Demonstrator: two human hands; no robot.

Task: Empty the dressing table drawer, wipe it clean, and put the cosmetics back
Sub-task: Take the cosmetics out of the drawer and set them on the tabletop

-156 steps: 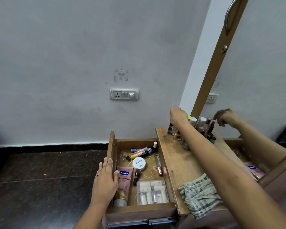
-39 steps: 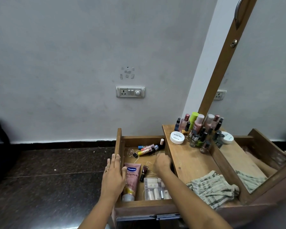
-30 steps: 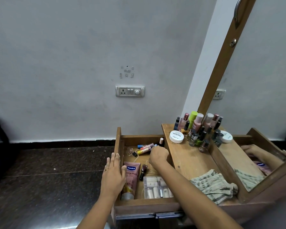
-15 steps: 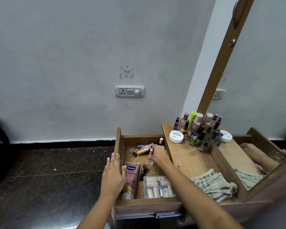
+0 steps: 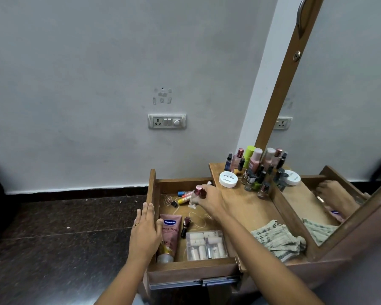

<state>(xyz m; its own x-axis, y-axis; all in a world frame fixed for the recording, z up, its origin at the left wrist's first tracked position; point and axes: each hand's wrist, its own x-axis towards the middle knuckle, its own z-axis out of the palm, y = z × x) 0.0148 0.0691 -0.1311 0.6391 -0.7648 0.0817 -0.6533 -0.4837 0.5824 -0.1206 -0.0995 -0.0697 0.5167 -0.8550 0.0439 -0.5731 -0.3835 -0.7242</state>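
Drawer (image 5: 191, 266) stands pulled open; over its far end the right hand (image 5: 211, 200) pinches a small clear bottle (image 5: 195, 196) with a rose cap, fingers curled round it. The left hand (image 5: 145, 232) lies flat, fingers straight and together, on the drawer's left wall. Inside the drawer lie a pink Vaseline tube (image 5: 169, 235), a dark nail polish (image 5: 186, 224), a clear case (image 5: 206, 245) near the front and coloured sticks (image 5: 184, 197) at the far end. Right of the drawer, the tabletop (image 5: 257, 203) bears a white jar (image 5: 228, 179), standing bottles (image 5: 252, 170) and a crumpled cloth (image 5: 277, 238).
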